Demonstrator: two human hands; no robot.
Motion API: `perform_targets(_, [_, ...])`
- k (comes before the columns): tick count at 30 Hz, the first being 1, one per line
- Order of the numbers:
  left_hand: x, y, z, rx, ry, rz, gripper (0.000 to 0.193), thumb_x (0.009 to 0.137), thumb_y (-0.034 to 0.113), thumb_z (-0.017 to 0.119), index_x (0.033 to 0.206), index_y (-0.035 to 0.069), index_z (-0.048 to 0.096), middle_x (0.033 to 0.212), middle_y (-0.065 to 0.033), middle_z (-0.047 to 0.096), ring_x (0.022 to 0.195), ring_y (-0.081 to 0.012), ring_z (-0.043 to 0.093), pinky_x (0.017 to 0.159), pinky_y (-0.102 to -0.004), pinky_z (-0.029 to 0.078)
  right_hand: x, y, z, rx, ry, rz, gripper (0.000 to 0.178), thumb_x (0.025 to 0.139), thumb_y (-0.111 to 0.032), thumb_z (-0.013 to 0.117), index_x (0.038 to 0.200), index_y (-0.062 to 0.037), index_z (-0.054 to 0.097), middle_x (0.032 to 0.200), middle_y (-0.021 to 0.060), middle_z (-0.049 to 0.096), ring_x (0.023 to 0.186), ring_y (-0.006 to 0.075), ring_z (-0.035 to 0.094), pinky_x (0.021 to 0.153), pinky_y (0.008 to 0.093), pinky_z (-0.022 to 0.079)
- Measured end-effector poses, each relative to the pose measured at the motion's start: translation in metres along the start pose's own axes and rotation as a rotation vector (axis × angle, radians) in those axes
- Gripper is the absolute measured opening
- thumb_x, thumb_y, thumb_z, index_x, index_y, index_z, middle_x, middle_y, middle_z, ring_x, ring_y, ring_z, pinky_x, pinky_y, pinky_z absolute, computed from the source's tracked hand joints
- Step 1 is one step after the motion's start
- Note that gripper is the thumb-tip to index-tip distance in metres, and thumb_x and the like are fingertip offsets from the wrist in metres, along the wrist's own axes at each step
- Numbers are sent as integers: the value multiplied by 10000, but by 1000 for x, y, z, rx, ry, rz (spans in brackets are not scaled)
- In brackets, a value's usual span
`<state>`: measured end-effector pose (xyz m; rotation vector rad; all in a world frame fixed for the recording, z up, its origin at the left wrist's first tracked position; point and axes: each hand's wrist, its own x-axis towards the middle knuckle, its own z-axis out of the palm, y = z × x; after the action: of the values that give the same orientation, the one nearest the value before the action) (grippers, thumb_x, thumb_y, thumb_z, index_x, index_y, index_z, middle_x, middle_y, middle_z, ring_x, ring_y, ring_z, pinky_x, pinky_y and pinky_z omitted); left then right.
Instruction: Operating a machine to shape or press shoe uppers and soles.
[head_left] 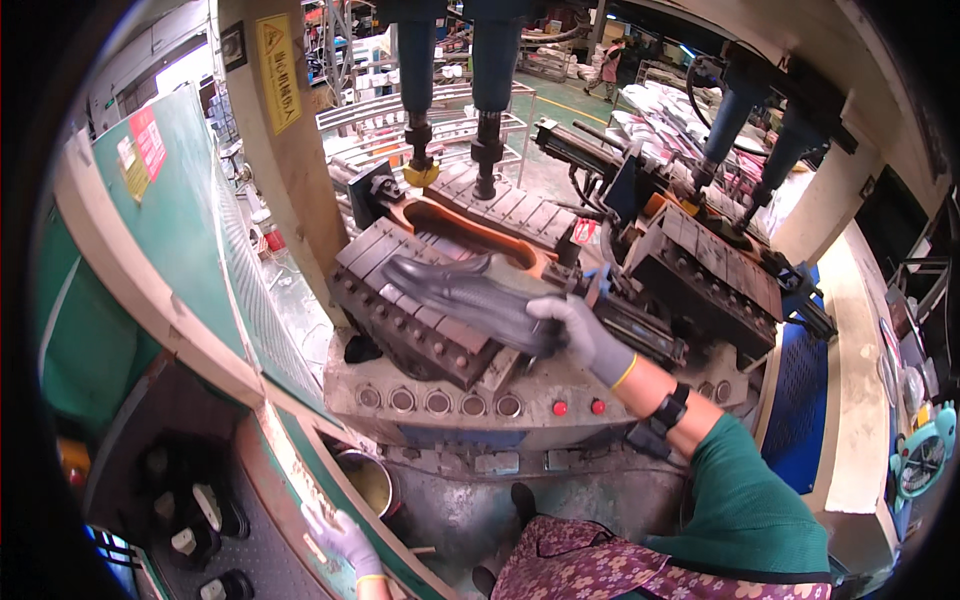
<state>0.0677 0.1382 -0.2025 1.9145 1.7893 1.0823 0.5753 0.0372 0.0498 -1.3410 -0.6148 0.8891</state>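
Observation:
My right hand [580,330], in a grey glove, grips one end of a black shoe [460,300] with a textured surface. The shoe is slightly blurred and lies aslant above the ribbed metal block [420,340] of a press; whether it touches the block I cannot tell. Behind it is an orange shoe-shaped frame [470,232]. My left hand [342,543], gloved too, is low on the left by the worn edge [300,480] of a green-framed machine. Its fingers are stretched out along that edge, and no object shows in them.
Blue press cylinders [492,70] hang overhead. A second press block [705,275] stands to the right. Red buttons [560,408] sit on the front panel. Dark shoes [215,510] lie in the machine at lower left. A bucket [368,482] stands on the floor.

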Motion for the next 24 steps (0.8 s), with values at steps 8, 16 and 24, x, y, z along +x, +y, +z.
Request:
perform_targets(8, [-26, 226, -97, -1920, -439, -887, 637, 979, 445, 578, 1472, 97, 372, 1417, -76, 475, 1275, -179, 461, 1103, -364, 349, -201, 39, 161, -218, -209, -153, 493, 749, -190, 723, 1170, 38, 605, 1015, 103, 688, 891, 206, 662, 884, 331, 519])
perform_targets(16, [-15, 25, -213, -1955, -183, -774, 574, 966, 530, 527, 1346, 100, 540, 1282, -117, 610, 1138, -282, 599, 1028, -452, 467, -308, 99, 255, -577, -863, -157, 604, 874, -179, 686, 1413, -39, 455, 1253, 120, 582, 1024, 225, 601, 901, 329, 485])
perform_targets(24, [8, -136, -278, -1548, -329, -1047, 482, 954, 477, 592, 1230, 86, 641, 1162, -105, 685, 977, -261, 667, 897, -415, 548, -369, 165, 162, -853, -636, 98, 487, 912, -227, 654, 1339, -29, 526, 1221, 152, 624, 1107, 245, 633, 946, 349, 483])
